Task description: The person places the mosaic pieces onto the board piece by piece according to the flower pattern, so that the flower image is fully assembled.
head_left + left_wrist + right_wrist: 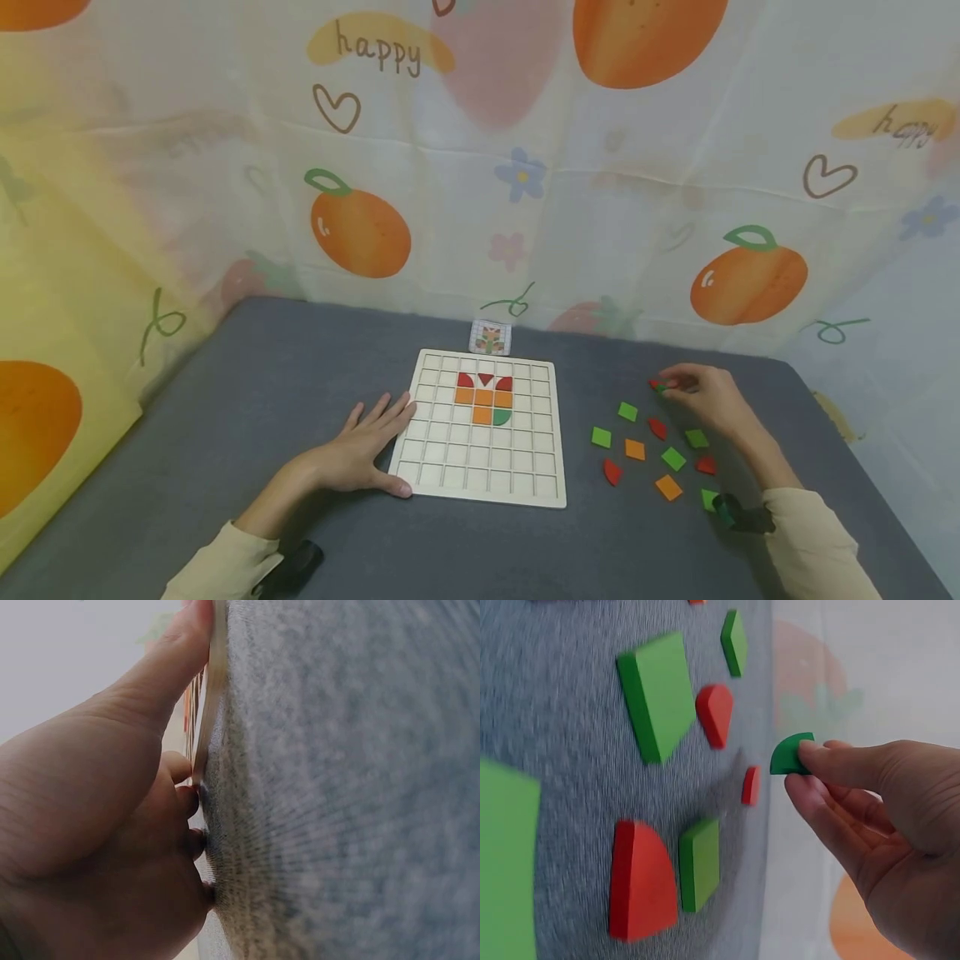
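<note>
My right hand (pixel 705 398) pinches a dark green quarter-circle tile (pixel 786 757) between thumb and fingers, above the right side of the table; a red tile (pixel 751 786) lies just beyond it. The left hand (pixel 358 454) rests with spread, straight fingers at the left edge of a white grid board (pixel 457 458), its thumb by the lower left corner. On the board's upper middle sit red tiles (pixel 485 380), several orange squares (pixel 483 397) and one green quarter-circle (pixel 502 416). In the left wrist view, the thumb and fingertips touch the board's edge (pixel 217 667).
Loose green squares (pixel 673 458), orange squares (pixel 668 487) and red petal-shaped tiles (pixel 612 472) lie scattered right of the board. A small pattern card (pixel 491 337) is behind the board, near the printed cloth backdrop (pixel 450 192). Dark grey cloth covers the table (pixel 480 550).
</note>
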Tool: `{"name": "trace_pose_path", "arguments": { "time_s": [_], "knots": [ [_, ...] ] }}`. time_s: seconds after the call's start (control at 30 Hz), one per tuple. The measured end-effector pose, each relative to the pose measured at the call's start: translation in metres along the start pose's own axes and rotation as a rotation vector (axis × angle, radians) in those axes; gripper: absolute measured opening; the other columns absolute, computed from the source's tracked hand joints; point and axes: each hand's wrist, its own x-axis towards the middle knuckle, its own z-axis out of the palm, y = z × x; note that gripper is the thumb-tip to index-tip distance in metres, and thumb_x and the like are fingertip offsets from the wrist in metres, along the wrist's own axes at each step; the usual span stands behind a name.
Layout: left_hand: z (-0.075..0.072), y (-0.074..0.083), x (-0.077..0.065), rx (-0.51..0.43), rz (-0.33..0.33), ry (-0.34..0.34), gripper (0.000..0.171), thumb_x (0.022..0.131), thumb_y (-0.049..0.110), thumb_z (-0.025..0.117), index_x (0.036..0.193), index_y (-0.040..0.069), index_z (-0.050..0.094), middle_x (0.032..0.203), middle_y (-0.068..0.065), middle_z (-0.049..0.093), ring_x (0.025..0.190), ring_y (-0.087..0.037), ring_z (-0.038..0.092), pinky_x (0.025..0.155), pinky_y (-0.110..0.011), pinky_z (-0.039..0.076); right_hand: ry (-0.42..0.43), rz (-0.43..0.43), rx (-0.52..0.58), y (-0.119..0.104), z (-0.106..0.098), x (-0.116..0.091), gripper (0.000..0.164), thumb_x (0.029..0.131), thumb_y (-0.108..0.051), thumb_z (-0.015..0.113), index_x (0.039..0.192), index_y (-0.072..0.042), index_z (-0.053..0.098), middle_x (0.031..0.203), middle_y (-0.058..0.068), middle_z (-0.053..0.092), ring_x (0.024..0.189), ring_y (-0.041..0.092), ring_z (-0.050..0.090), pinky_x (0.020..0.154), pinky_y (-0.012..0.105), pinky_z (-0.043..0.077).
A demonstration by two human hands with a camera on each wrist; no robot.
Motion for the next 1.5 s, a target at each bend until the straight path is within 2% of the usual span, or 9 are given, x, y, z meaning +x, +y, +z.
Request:
{"name": "trace_pose_path", "arguments": {
  "time_s": [0.3, 0.6, 0.9, 1.07, 1.27, 1.5],
  "knots": [
    [0.0, 0.0, 0.001, 0.001, -0.004, -0.001, 0.115, 0.075, 0.054, 0.078, 0.156, 0.001, 0.017, 0.163, -0.019, 0.007, 0.147, -0.046, -0.002, 0.11, -0.067, -0.006, 0.004, -0.086, 0.021, -0.022, 0.013, 0.004, 0.026, 0.086, 0.0, 0.071, 0.112, 0.003, 0.069, 0.096, 0.013, 0.07, 0.087, 0.031, 0.067, 0.072, 0.044, 0.056],
    [0.001, 0.0, 0.002, -0.001, -0.004, -0.002, 0.115, 0.075, 0.054, 0.078, 0.156, 0.001, 0.016, 0.163, -0.019, 0.006, 0.147, -0.045, -0.002, 0.11, -0.067, -0.007, -0.011, -0.129, 0.048, -0.039, 0.026, 0.01, 0.027, 0.086, 0.0, 0.073, 0.112, 0.0, 0.07, 0.099, 0.011, 0.071, 0.087, 0.025, 0.066, 0.073, 0.04, 0.056],
    [0.0, 0.002, 0.002, 0.001, -0.005, -0.001, 0.115, 0.075, 0.053, 0.079, 0.156, 0.0, 0.016, 0.163, -0.019, 0.006, 0.147, -0.045, -0.002, 0.111, -0.066, -0.007, -0.039, -0.122, 0.106, -0.051, 0.035, 0.016, 0.027, 0.086, 0.001, 0.072, 0.113, 0.001, 0.07, 0.102, 0.014, 0.07, 0.089, 0.027, 0.067, 0.074, 0.037, 0.057],
    [0.001, 0.001, 0.002, 0.0, -0.002, -0.001, 0.115, 0.075, 0.053, 0.079, 0.156, 0.0, 0.016, 0.163, -0.02, 0.007, 0.147, -0.045, -0.002, 0.11, -0.067, -0.006, -0.049, -0.109, 0.138, -0.06, 0.044, 0.018, 0.026, 0.087, -0.002, 0.072, 0.113, 0.0, 0.07, 0.101, 0.011, 0.071, 0.089, 0.026, 0.068, 0.073, 0.037, 0.057],
    [0.001, -0.001, 0.001, 0.0, -0.001, 0.002, 0.115, 0.075, 0.054, 0.078, 0.156, 0.001, 0.016, 0.163, -0.019, 0.006, 0.147, -0.045, -0.003, 0.11, -0.067, -0.007, -0.044, -0.163, 0.152, -0.073, 0.057, 0.024, 0.026, 0.084, -0.003, 0.075, 0.11, -0.002, 0.072, 0.096, 0.006, 0.072, 0.087, 0.021, 0.067, 0.076, 0.036, 0.057],
    [0.002, -0.001, 0.001, -0.002, 0.003, 0.002, 0.115, 0.075, 0.054, 0.078, 0.156, 0.001, 0.015, 0.163, -0.019, 0.005, 0.147, -0.045, -0.003, 0.11, -0.067, -0.007, -0.094, -0.162, 0.211, -0.092, 0.07, 0.03, 0.025, 0.086, -0.008, 0.075, 0.111, -0.006, 0.072, 0.097, 0.002, 0.07, 0.087, 0.016, 0.065, 0.078, 0.036, 0.056]
  ]
}}
